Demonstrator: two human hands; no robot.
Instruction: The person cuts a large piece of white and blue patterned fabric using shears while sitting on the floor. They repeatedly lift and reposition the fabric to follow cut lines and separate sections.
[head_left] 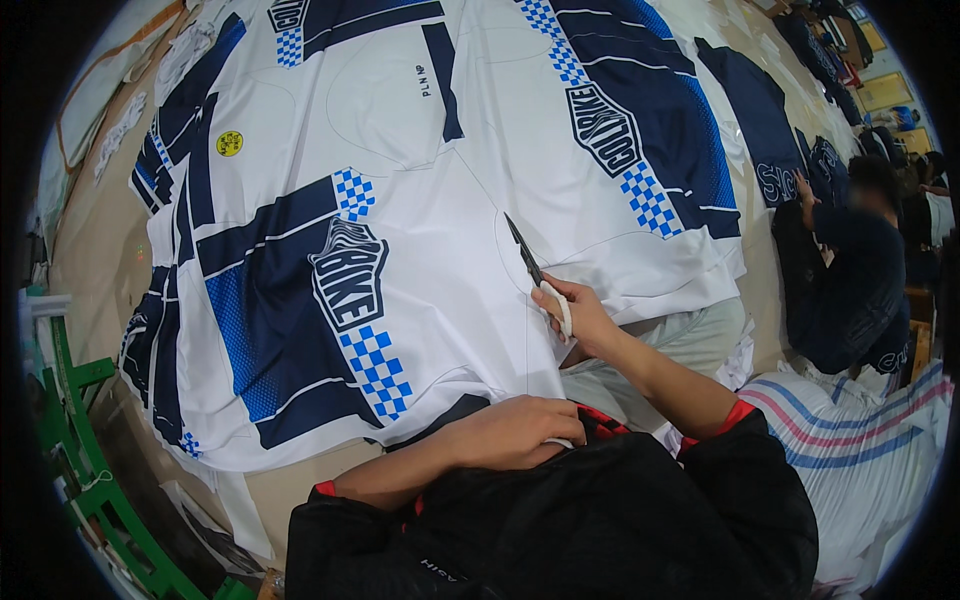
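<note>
A large white, navy and blue printed fabric sheet (430, 260) with checkered bands and thin drawn outlines lies spread in front of me. My right hand (572, 318) grips black scissors (521, 248) with a white-wrapped handle, their blades resting over the white cloth beside a curved line. My left hand (510, 432) is curled low near my body at the fabric's lower edge; its fingertips are tucked out of sight, and I cannot make out what they hold.
A person (840, 280) in dark clothes sits at the right beside dark printed pieces (750, 120). A striped white sack (855, 450) fills the lower right. A green plastic frame (60, 410) stands at the left edge. Paper scraps (120, 135) lie on the beige surface (130, 250).
</note>
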